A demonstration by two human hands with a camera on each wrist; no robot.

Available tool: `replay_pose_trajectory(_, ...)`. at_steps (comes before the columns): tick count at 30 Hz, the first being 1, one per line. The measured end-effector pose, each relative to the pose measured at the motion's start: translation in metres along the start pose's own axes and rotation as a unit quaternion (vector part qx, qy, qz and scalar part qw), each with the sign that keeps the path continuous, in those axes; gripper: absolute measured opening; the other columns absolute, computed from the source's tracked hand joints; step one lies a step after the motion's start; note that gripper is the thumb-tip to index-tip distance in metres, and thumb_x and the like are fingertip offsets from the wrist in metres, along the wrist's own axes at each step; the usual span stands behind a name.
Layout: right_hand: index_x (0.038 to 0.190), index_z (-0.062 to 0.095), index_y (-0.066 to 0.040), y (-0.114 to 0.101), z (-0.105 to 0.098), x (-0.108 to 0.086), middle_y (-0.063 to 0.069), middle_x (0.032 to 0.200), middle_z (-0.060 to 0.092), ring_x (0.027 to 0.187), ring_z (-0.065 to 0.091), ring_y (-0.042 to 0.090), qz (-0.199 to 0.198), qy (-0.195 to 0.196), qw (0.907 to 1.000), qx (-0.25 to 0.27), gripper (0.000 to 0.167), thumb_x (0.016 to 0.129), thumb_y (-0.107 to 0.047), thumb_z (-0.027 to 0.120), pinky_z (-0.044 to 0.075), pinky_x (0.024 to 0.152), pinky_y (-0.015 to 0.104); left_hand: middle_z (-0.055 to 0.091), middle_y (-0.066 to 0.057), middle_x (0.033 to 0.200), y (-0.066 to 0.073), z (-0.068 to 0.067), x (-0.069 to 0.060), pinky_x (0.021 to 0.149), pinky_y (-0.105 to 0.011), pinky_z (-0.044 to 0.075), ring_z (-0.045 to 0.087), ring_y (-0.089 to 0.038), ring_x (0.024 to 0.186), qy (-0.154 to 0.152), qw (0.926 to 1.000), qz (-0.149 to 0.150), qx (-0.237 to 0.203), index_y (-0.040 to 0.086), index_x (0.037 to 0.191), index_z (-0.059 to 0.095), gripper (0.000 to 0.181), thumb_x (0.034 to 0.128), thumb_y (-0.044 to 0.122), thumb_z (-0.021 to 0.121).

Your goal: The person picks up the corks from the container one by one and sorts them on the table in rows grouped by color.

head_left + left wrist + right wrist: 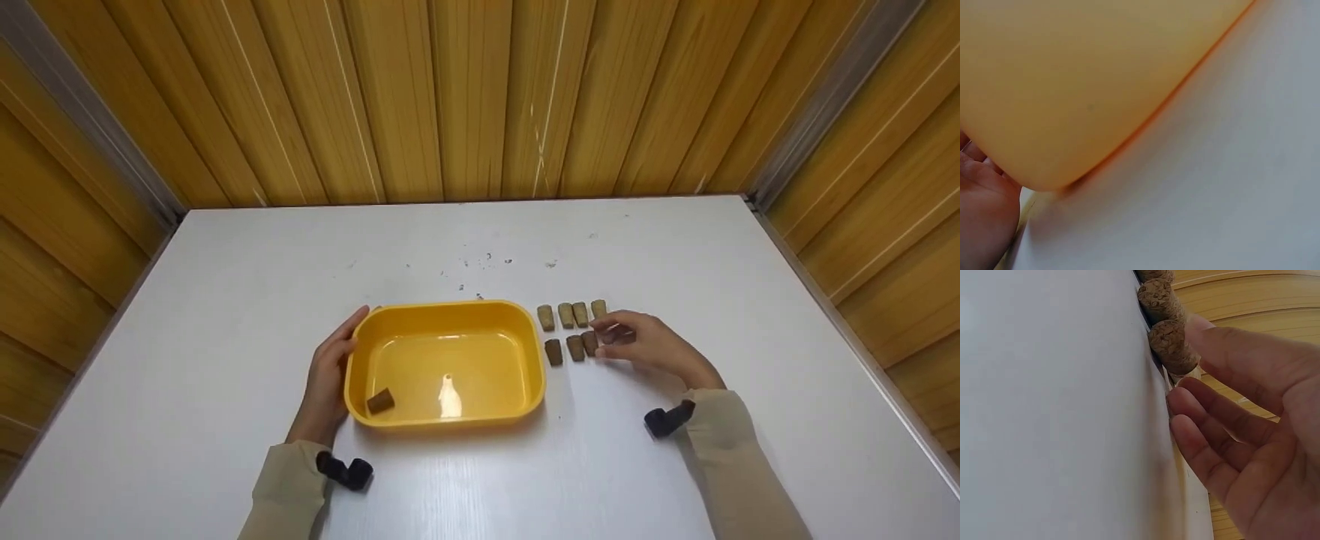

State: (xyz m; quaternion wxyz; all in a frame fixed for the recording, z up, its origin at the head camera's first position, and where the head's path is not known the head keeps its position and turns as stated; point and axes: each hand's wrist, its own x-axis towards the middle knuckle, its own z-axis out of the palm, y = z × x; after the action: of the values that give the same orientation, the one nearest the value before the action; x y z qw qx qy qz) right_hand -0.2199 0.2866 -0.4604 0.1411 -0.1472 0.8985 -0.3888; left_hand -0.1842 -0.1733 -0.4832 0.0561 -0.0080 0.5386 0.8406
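Observation:
A yellow plastic tub point(446, 418) stands on the white table, one dark brown cork point(381, 401) lying in its near left corner. Along the tub's left outer side lies my left hand point(328, 375), fingers reaching toward the far corner and touching the wall. In the left wrist view the tub's wall hides part of the fingers. My right hand point(649, 346) is at the right end of a row of dark corks point(575, 348). Its thumb and fingertips are spread around the end cork point(1174, 349), which still stands in line beside its neighbour. Behind are several pale corks point(566, 315).
Dark specks point(487, 259) mark the white tabletop point(247, 285) beyond the tub. Wood-patterned walls point(472, 97) enclose the table at the back and both sides. A small black wrist device point(667, 418) sits on each sleeve.

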Motion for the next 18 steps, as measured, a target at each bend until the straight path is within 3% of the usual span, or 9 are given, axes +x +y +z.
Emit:
replay_pose_trajectory(10,0.128,0.058,-0.006,-0.017,-0.007,-0.005,0.016,0.125,0.061,0.11,0.061,0.03,0.003,0.009,1.0,0.003,0.049,0.086,-0.03,0.069,0.052,0.097,0.045,0.027,-0.001,0.159,-0.003,0.002,0.002,0.111,-0.022,0.037,0.032,-0.012,0.143,0.008,0.9998,-0.003,0.021,0.01,0.15,0.033,0.052,0.0976,0.008,0.029)
replay_pose_trajectory(18,0.128,0.059,-0.005,-0.035,-0.014,0.002,0.012,0.123,0.063,0.11,0.059,0.028,-0.036,0.012,0.9989,-0.028,0.047,0.088,-0.029,0.067,0.047,0.102,0.049,0.028,-0.002,0.159,-0.001,0.0,0.0,0.112,-0.025,0.035,0.032,-0.013,0.143,0.002,1.0,0.0,0.009,0.011,0.149,0.035,0.051,0.098,0.008,0.028)
